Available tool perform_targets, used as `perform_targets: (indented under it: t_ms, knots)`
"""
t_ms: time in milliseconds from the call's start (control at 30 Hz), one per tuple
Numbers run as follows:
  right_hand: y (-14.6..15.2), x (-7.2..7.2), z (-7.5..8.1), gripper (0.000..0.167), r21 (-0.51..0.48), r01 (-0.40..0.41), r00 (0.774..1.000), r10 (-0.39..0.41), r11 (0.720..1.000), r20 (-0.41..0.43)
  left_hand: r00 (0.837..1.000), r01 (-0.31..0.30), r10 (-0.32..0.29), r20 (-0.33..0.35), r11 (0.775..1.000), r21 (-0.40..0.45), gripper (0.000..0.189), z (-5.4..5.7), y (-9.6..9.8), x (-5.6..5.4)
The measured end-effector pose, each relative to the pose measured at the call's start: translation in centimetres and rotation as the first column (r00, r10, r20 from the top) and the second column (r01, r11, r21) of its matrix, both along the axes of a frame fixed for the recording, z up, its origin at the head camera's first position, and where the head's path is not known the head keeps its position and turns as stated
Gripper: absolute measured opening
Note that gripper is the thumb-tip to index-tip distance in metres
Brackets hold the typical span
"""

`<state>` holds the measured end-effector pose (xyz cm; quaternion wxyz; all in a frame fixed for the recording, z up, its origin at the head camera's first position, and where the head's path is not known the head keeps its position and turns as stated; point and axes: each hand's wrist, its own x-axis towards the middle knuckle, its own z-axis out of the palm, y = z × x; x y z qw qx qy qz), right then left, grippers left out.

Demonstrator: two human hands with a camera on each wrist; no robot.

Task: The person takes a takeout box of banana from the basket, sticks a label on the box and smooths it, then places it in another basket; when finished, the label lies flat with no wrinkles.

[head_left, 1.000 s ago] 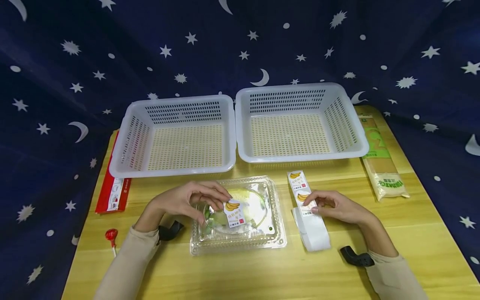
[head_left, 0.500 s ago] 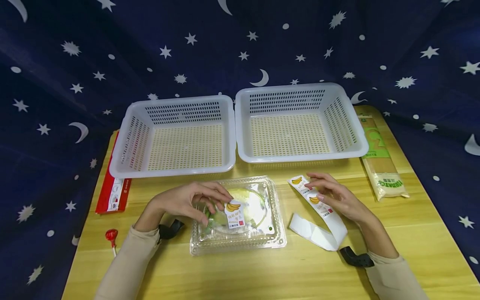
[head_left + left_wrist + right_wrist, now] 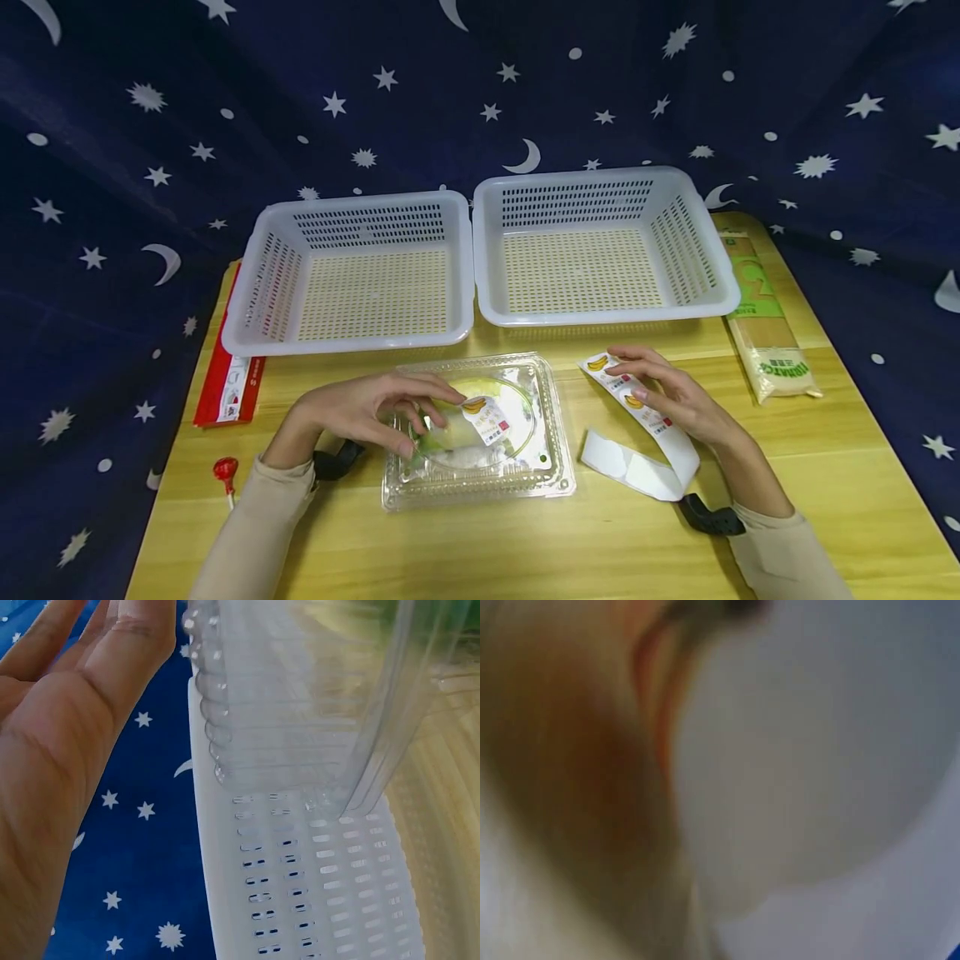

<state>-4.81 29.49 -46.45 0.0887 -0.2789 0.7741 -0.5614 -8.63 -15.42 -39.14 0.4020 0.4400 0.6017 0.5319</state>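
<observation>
A clear plastic clamshell container (image 3: 553,442) lies closed on the wooden table, with something green and yellow under its lid. Above the lid, my left hand (image 3: 371,408) has its index fingertip at the upper corner of a white banana label (image 3: 489,419). The left thumb stands apart from the label. To the right, my right hand (image 3: 684,404) grips a strip of labels (image 3: 681,457) with two banana prints showing; its white backing curls down toward the table. In the left wrist view the container (image 3: 277,712) is beside the hand. The right wrist view is blurred, with a pale surface beside skin.
Two white slotted baskets (image 3: 352,343) (image 3: 607,317) stand side by side at the back. A red packet (image 3: 228,392) lies at left, partly behind a basket, with a red lollipop (image 3: 225,469) nearer. A green-and-tan packet (image 3: 768,333) lies at the right edge.
The label at my left fingertip has shifted slightly right and tilted. My right hand has turned and taken the label strip rightward, the strip lifting into a curl; lately it stays nearly still.
</observation>
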Motion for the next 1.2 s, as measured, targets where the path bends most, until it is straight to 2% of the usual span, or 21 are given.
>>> perform_targets:
  t_ms: [167,233,367,467,633,900,1033,1200]
  knots:
    - [-1.2,0.2,0.9,0.035,0.022,0.023,0.997,-0.021,0.999,-0.076,1.0,0.006,-0.006,-0.018,1.0,0.009,0.06,0.1,-0.1,-0.2]
    - [-2.2,0.4,1.5,0.038,0.003,0.004,0.994,-0.004,1.0,-0.112,1.0,0.003,-0.003,-0.023,1.0,0.011,0.058,0.0,0.0,-0.4]
    - [-5.0,0.7,2.3,0.043,-0.03,-0.098,0.968,0.088,0.995,-0.234,1.0,-0.002,0.002,-0.029,1.0,0.001,0.06,-0.1,0.3,-0.6]
    - [-7.3,0.7,2.8,0.045,-0.005,-0.181,0.944,0.173,0.983,-0.281,1.0,-0.002,0.002,-0.021,1.0,-0.01,0.061,-0.4,0.4,-0.7]
    - [-10.1,0.5,3.1,0.041,0.084,-0.259,0.915,0.272,0.962,-0.297,1.0,0.007,-0.007,0.0,1.0,-0.019,0.062,-0.8,0.6,-1.0]
    - [-11.7,0.2,2.7,0.039,0.157,-0.302,0.873,0.339,0.94,-0.351,1.0,-0.007,0.007,-0.003,1.0,-0.016,0.059,-0.7,0.5,-1.1]
    - [-11.7,0.2,2.6,0.039,0.147,-0.299,0.872,0.332,0.943,-0.36,1.0,0.003,-0.003,0.023,1.0,0.0,0.058,-0.4,0.3,-1.2]
    - [-11.8,0.2,2.6,0.035,0.141,-0.321,0.867,0.35,0.937,-0.354,1.0,0.007,-0.007,0.014,1.0,-0.024,0.059,-0.6,0.3,-1.4]
